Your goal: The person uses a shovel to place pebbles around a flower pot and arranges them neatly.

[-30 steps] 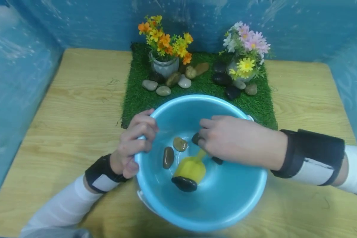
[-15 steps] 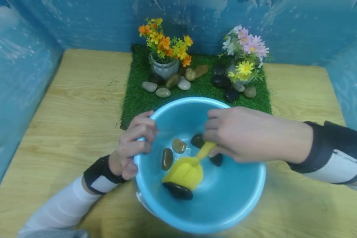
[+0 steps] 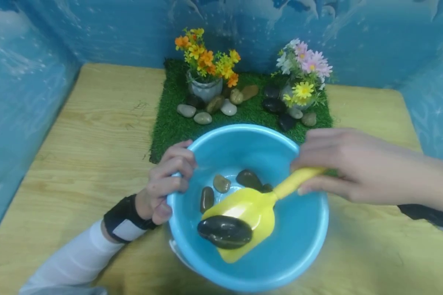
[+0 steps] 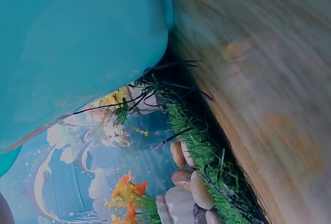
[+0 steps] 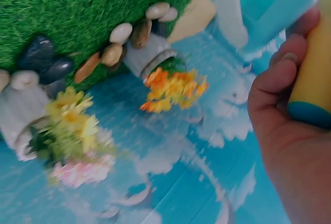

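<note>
My right hand [image 3: 339, 164] grips the handle of a yellow toy shovel [image 3: 256, 205] over the right side of a light blue bucket [image 3: 310, 246]. A large, shiny black stone [image 3: 225, 232] lies on the shovel's blade, inside the bucket's outline. In the right wrist view, the fingers curl round the yellow handle [image 5: 315, 69] with its blue end cap. My left hand [image 3: 171, 178] holds the bucket's left rim, fingers over the edge. Behind the blade, a brown stone [image 3: 207, 199], a tan stone [image 3: 221, 183] and a dark stone [image 3: 249, 179] lie on the bucket's bottom.
Behind the bucket, a green turf mat [image 3: 173, 127] bears a pot of orange and yellow flowers [image 3: 205, 57] and a pot of pink and yellow flowers [image 3: 304, 67], with several pebbles round them. The wooden table [image 3: 96, 123] is backed by blue printed walls [image 3: 133, 32].
My right hand has moved right and drawn the shovel up, its blade tilting flatter. The black stone has gone from the blade's front edge onto the blade. The left hand stays on the rim.
</note>
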The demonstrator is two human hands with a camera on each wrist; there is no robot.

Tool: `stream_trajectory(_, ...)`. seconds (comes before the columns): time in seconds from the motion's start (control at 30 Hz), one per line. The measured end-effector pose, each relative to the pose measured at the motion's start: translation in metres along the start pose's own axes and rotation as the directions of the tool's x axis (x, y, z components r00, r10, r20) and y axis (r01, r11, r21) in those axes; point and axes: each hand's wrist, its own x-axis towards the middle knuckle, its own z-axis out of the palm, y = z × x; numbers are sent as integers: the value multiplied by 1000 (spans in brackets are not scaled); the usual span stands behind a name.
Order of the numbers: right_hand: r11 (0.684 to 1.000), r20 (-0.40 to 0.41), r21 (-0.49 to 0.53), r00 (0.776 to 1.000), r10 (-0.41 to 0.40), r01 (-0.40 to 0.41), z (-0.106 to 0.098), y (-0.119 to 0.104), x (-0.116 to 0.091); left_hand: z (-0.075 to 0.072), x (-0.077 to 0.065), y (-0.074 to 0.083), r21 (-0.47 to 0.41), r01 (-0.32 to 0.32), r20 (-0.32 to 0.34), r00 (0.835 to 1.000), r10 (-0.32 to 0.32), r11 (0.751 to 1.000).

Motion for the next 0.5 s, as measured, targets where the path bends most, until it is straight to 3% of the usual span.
stream_trajectory(0.17,988,-47,-27,987,153,-154,-1,28,-56,-2,-2,1,-10,16,31,999,-15,1000)
stream_trajectory(0.27,956,-149,-64,950,275,-286,-4,42,-90,-3,-2,2,-5,16,49,999,-15,1000)
stream_trajectory(0.33,916,-232,-72,900,368,-394,-7,45,-107,-2,-1,2,0,12,55,998,-12,1000)
stream_trajectory(0.5,826,-419,-48,762,494,-562,-10,54,-131,-2,1,3,9,7,56,998,-8,1000)
